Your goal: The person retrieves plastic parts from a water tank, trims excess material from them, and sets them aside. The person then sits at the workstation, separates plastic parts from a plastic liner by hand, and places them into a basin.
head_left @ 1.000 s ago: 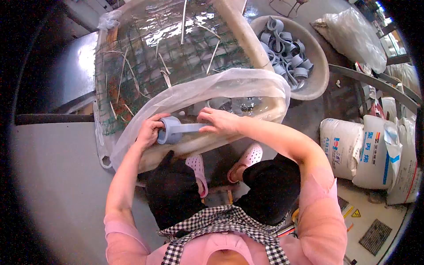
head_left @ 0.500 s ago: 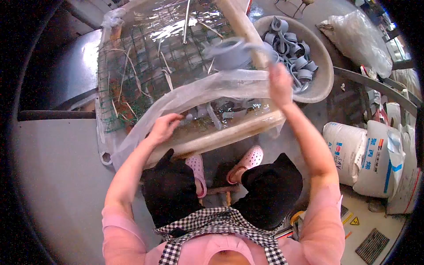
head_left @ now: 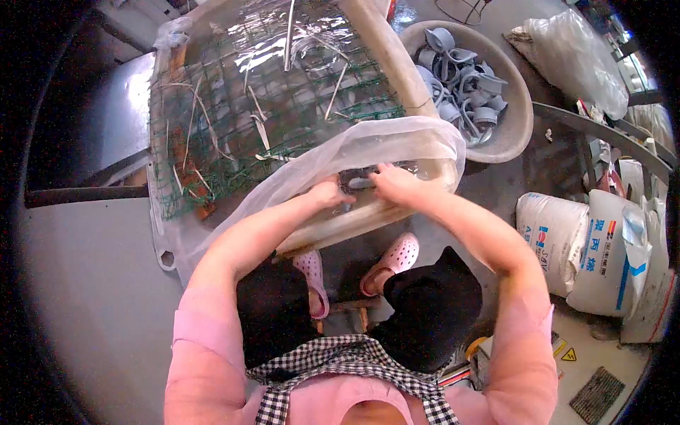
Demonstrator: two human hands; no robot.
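Both hands are at the water in the near end of a large pale tub (head_left: 397, 60). My left hand (head_left: 331, 193) has its fingers bent down at the water; what they hold, if anything, is hidden. Just to its right, my right hand (head_left: 388, 183) reaches in with its fingertips at a grey piece (head_left: 360, 183), which lies between the two hands. Whether the fingers grip it is too small to tell. White translucent sheeting (head_left: 312, 152) arches beyond the hands, and green netting (head_left: 283, 120) covers the water farther off.
A round basin (head_left: 520, 113) of grey ring-shaped parts (head_left: 485, 113) stands right of the tub. Farther right are a metal rail (head_left: 567, 117), white printed sacks (head_left: 552, 241) and a clear plastic bundle (head_left: 567, 60). Pink clogs (head_left: 400, 253) are below the tub's near edge.
The grey ring part earlier held between the hands, then blurred near the basin by my right hand, has left that hand. Both hands have come together low at the water.
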